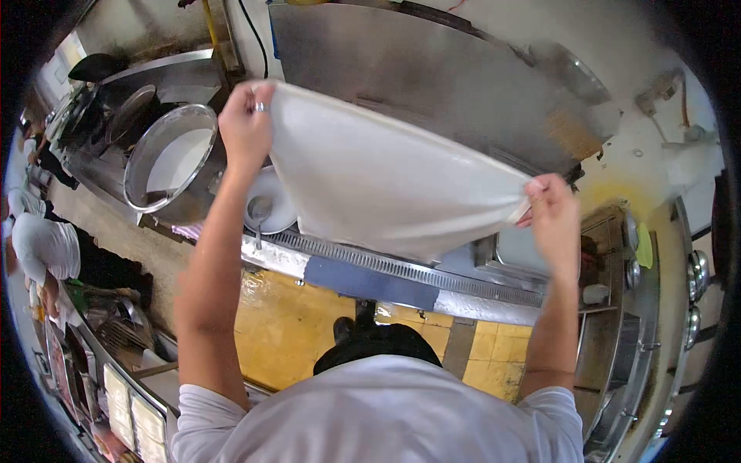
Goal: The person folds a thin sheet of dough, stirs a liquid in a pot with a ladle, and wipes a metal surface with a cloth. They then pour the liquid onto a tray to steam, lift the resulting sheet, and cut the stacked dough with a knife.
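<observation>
A thin white sheet point(386, 181) hangs stretched between my two raised hands, sagging in the middle. My left hand point(247, 123), with a ring on one finger, pinches its upper left corner. My right hand point(552, 208) grips the right corner, lower than the left. The sheet hangs above a steel counter with a slotted drain grate point(370, 262) and in front of a large flat steel surface point(432, 77).
A big steel pot of white liquid point(174, 158) stands at the left, a white plate with a ladle point(262, 210) beside it. Yellow floor tiles point(293, 324) lie below. A person in a white shirt point(42, 247) stands at far left. Steel shelves line the right side.
</observation>
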Available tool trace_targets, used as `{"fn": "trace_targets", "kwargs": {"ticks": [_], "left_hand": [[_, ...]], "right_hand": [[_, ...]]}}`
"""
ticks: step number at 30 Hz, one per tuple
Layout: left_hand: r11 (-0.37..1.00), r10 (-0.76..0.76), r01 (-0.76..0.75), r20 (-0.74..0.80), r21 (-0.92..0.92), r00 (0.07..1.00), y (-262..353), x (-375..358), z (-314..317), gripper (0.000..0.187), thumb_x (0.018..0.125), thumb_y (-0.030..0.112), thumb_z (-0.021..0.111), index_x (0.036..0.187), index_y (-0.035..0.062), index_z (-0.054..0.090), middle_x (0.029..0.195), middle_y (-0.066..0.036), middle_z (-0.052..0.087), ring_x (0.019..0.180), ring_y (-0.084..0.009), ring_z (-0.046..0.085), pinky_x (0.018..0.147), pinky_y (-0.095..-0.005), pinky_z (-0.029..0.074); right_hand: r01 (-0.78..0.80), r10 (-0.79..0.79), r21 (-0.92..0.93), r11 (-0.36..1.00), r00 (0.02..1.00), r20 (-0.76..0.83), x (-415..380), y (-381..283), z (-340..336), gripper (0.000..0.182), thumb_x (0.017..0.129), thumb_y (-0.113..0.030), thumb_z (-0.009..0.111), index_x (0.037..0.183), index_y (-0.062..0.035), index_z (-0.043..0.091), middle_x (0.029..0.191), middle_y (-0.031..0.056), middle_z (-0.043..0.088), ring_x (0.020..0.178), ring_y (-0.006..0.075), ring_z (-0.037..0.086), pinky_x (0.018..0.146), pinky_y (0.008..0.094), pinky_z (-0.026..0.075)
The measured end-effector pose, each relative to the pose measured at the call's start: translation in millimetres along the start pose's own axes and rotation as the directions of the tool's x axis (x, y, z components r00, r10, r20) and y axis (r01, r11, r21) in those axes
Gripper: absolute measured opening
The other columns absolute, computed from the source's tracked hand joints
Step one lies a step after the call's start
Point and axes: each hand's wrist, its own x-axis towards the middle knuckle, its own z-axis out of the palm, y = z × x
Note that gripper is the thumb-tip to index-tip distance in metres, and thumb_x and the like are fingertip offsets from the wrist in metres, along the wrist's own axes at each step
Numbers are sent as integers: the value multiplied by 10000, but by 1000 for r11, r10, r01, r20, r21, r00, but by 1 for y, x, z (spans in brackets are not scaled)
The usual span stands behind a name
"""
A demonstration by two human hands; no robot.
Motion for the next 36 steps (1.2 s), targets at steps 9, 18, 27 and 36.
{"fn": "trace_targets", "kwargs": {"ticks": [9, 18, 27, 36], "left_hand": [[858, -360, 170, 331, 485, 872, -229, -170, 80, 148, 887, 159, 732, 927, 18, 757, 954, -213, 727, 840, -407, 684, 781, -465, 537], [736, -396, 212, 155, 643, 905, -255, -155, 136, 197, 816, 301, 788, 854, 108, 790, 1143, -96, 675, 1149, -306, 586, 996, -471, 437], [791, -189, -3, 250, 612, 950, -301, -89, 213, 175, 834, 278, 753, 835, 106, 786, 1186, -91, 656, 1169, -300, 573, 1052, -516, 384], [810, -139, -95, 346, 579, 928, -331, -51, 267, 178, 842, 283, 712, 841, 123, 789, 1237, -93, 651, 1179, -303, 576, 1065, -548, 372]], "right_hand": [[-93, 108, -380, 920, 994, 20, 27, 294, 151, 164, 838, -161, 738, 846, 3, 748, 820, 202, 716, 758, 343, 699, 725, 452, 545], [-107, 63, -484, 869, 992, -106, 86, 363, 192, 183, 736, -217, 817, 772, -45, 768, 850, 192, 714, 873, 365, 688, 805, 457, 540], [-327, 210, -574, 751, 942, -261, 188, 356, 215, 146, 748, -226, 788, 786, -85, 791, 894, 173, 739, 896, 374, 716, 828, 452, 564], [-123, 5, -856, 501, 990, -139, 260, 418, 209, 253, 798, -326, 716, 867, -95, 793, 969, 181, 753, 944, 384, 723, 832, 478, 583]]}}
